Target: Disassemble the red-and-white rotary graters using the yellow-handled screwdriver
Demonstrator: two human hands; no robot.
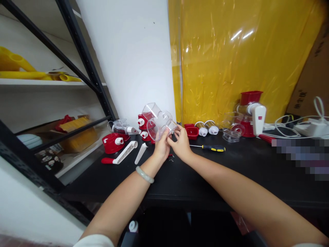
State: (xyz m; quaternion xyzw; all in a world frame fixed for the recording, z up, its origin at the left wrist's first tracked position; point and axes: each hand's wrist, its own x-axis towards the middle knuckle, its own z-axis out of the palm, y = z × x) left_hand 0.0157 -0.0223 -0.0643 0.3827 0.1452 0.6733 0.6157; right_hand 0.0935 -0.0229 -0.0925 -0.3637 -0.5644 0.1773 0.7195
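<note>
Fingers of my left hand point(162, 145) are wrapped round the lower end of a clear plastic housing point(154, 125), which is raised over the black table. My right hand point(181, 142) pinches the same housing at its right end, close to my left fingertips. Behind the housing is a red part with white knobs point(144, 127). Below the hands, small screws point(172, 159) lie on the table. A screwdriver with a yellow and black handle point(214, 148) lies right of my right hand. To the left are a white crank with a red grip point(124, 153) and a white lever piece point(141, 153).
A red base point(113, 143) sits at the left, near a shelf rack point(84, 51). Two drum graters point(206, 128) and a red tray point(192, 132) stand behind the screwdriver. At the right are an assembled red and white grater point(257, 118), clear parts point(232, 132) and white cables point(288, 129).
</note>
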